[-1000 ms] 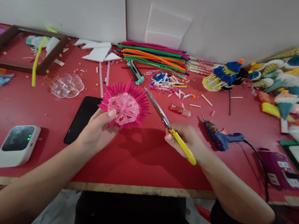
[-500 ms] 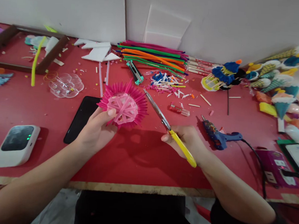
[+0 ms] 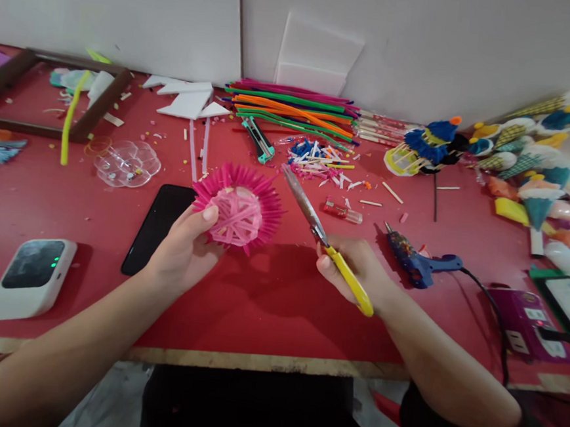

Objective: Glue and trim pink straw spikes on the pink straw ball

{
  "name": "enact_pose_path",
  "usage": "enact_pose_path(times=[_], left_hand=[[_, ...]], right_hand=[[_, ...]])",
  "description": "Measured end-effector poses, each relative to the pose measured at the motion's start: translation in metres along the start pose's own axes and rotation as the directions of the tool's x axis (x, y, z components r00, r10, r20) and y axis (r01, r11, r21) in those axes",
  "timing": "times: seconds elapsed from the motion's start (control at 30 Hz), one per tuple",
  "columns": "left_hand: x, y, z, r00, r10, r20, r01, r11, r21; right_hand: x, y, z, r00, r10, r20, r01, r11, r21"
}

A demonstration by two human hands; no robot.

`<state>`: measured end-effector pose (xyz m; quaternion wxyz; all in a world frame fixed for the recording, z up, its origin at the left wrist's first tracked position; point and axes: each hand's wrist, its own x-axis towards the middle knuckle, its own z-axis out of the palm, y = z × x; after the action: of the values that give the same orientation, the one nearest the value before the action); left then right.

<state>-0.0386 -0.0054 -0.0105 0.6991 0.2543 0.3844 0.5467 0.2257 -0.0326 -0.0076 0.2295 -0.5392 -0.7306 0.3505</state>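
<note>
Your left hand [image 3: 183, 248] pinches pink spiky straw ball [image 3: 239, 206], thumb on top, above red table [image 3: 268, 304]. Your right hand [image 3: 359, 269] clenches yellow-handled scissors [image 3: 320, 233], blades near ball's right edge. Black phone [image 3: 158, 226] just left; glue gun [image 3: 422, 260] right.

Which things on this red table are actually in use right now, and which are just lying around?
In use: left hand holding the pink spiky ball; right hand holding the scissors.
Lying about: glue gun, phone, box cutter, lighter, straws, straw clippings.
</note>
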Motion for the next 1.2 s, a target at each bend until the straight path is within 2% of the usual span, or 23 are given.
enact_pose_path(times=[0.1,0.37,0.6,0.87,1.2], left_hand=[[0.0001,0.0,0.0004,1.0,0.008,0.02,-0.008,1.0,0.01],[0.001,-0.0012,0.0005,1.0,0.018,-0.004,-0.018,1.0,0.007],[0.0006,-0.0015,-0.0004,1.0,0.012,0.022,-0.012,1.0,-0.004],[0.0004,-0.0018,-0.0002,0.999,-0.008,-0.041,0.008,1.0,0.009],[-0.0003,-0.0009,0.0015,0.999,-0.015,-0.048,0.015,1.0,0.007]], right_hand=[[-0.0012,-0.0033,0.0004,0.999,0.008,0.033,-0.007,1.0,-0.013],[-0.0022,-0.004,0.0015,0.999,-0.007,0.031,0.006,1.0,0.017],[-0.0019,-0.0039,0.0021,1.0,0.011,0.024,-0.011,1.0,0.01],[-0.0023,-0.0003,0.0023,0.999,0.022,0.033,-0.023,1.0,0.019],[-0.0022,-0.0047,0.0015,0.999,0.011,0.046,-0.012,0.999,0.034]])
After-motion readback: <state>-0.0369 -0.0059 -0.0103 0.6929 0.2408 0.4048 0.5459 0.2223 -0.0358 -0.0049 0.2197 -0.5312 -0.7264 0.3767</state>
